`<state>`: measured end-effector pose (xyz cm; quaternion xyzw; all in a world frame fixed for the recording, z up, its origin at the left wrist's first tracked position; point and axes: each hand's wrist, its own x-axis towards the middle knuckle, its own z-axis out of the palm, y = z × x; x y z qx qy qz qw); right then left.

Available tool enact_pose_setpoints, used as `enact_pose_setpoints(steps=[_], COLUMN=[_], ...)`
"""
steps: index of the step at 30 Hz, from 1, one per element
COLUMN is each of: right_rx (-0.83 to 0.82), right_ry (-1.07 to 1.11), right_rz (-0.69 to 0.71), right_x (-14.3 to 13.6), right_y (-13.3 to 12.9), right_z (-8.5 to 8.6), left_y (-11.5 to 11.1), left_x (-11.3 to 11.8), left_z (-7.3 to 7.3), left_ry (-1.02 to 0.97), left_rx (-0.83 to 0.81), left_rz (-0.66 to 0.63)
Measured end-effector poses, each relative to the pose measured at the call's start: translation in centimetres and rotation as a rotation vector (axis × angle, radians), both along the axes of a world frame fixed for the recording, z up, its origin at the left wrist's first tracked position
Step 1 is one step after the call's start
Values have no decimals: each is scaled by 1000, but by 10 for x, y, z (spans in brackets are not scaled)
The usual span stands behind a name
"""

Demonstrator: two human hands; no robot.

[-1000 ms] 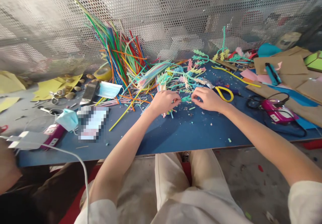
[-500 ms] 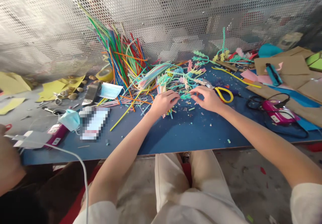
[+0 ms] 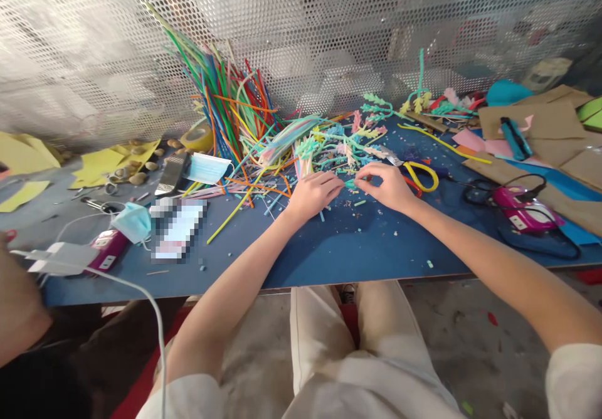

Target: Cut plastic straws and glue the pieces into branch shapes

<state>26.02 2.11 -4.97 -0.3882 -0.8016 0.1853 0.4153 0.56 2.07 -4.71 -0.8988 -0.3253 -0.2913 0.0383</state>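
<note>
Between my two hands is a small turquoise pipe-cleaner piece, mostly covered by fingers. My left hand pinches its left end, and my right hand pinches the right end with thumb and forefinger. Just beyond them lies a pile of pastel pipe-cleaner sprigs in green, pink and yellow. Yellow-handled scissors rest beside my right hand. Short clippings are scattered on the blue tabletop below the hands.
A tall bundle of coloured pipe cleaners leans at the back against a perforated metal screen. At left are a blurred phone, face masks and a white cable. Right: a magenta power strip and cardboard. Another person's arm is at far left.
My left hand has moved slightly right, closer to my right hand, and now covers more of the turquoise piece. The right hand stays nearly in place. The view has shifted a little.
</note>
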Motion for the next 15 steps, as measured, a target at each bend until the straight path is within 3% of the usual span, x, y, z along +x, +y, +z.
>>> enact_pose_setpoints(steps=[4, 9, 15], right_rx=[-118, -117, 77], right_ry=[199, 325, 605], right_rz=[-166, -474, -507], right_x=[12, 45, 79], right_y=[6, 29, 62], right_z=[8, 14, 3], left_y=[-1, 1, -2], left_x=[-1, -4, -2], left_z=[4, 1, -1], left_ry=[-33, -130, -184], left_rx=[7, 20, 35], left_rz=[37, 47, 169])
